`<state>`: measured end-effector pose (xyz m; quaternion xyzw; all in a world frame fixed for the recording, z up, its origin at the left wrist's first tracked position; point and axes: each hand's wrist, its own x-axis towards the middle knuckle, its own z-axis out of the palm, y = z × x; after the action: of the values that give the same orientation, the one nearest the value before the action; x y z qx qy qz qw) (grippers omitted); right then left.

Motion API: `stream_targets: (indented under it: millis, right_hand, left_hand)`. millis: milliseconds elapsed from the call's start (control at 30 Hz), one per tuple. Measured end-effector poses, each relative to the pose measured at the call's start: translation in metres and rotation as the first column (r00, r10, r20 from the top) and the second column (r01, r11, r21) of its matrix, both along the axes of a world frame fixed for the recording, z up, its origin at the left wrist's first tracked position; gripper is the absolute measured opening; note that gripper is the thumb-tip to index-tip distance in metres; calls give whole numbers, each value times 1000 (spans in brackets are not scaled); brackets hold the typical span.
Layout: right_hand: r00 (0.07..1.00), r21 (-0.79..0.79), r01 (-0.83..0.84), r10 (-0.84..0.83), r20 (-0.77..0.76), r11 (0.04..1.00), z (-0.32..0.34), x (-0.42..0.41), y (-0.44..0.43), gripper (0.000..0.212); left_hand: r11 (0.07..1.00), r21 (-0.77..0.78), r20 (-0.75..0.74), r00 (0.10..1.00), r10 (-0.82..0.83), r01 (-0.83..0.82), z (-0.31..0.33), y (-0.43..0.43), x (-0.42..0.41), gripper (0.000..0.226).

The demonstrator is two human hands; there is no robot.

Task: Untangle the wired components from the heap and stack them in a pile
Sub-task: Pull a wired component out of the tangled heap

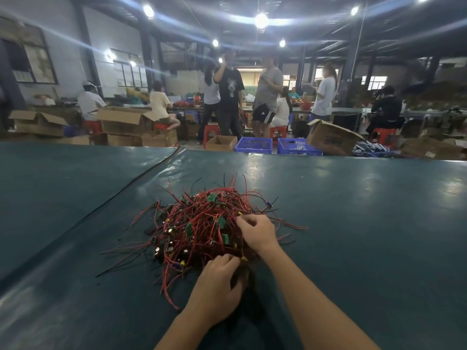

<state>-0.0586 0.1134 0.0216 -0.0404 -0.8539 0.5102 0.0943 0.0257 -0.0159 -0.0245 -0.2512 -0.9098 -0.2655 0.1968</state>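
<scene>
To the left of both hands, some loose red and black wire ends (121, 251) spread out flat on the dark green table (353, 210). Next to them comes the heap (199, 223) of wired components, a thick tangle of mostly red wires with small green boards (211, 197) inside it; it lies in front of the left hand and to the left of the right hand. The left hand (217, 281) is at the near edge of the heap, its fingers curled down and gripping wires there, close to a small yellow tip (244, 258). The right hand (256, 232) is a little further forward, at the right edge of the heap, and its bent fingers pinch wires on top. The two hands are near each other but not touching. To the right of the right hand a few thin wires (290, 224) run out over the table. Far beyond the hands, past the table edge, are cardboard boxes (121, 120), standing people and two blue crates (253, 144).
</scene>
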Motion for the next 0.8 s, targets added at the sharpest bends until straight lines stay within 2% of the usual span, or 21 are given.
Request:
stream_targets:
  millis: [100, 200, 267, 400, 533, 667, 733, 800]
  right_hand:
    - [951, -211, 140, -191, -243, 967, 7, 21, 15, 23]
    - [873, -464, 193, -367, -321, 864, 7, 47, 36, 16]
    - [858, -604, 168, -417, -300, 779, 3, 66, 52, 9]
    - [876, -746, 161, -442, -194, 646, -13, 99, 71, 13]
    - [907, -781, 187, -411, -96, 596, -27, 123, 72, 16]
    - [943, -837, 155, -330, -32, 524, -27, 137, 62, 21]
    - [963, -820, 138, -269, -21, 556, -27, 142, 56, 20]
    - [978, -776, 103, -204, -34, 623, -28, 148, 48, 16]
  left_hand:
    - [1000, -9, -10, 1000, 30, -30, 0, 2, 2, 23]
    - [998, -34, -49, 997, 54, -56, 2, 7, 7, 25]
    - [999, -15, -100, 994, 41, -43, 5, 13, 13, 22]
    - [999, -9, -170, 984, -51, 50, 9, 28, 25, 19]
    - [987, -5, -70, 984, -161, 161, 10, 42, 35, 32]
    - [951, 230, 136, 961, -240, 205, 11, 50, 43, 49]
    - [880, 427, 200, 927, -317, 208, 12, 53, 46, 49]
    - [810, 560, 187, 925, -330, 176, 13, 54, 45, 39]
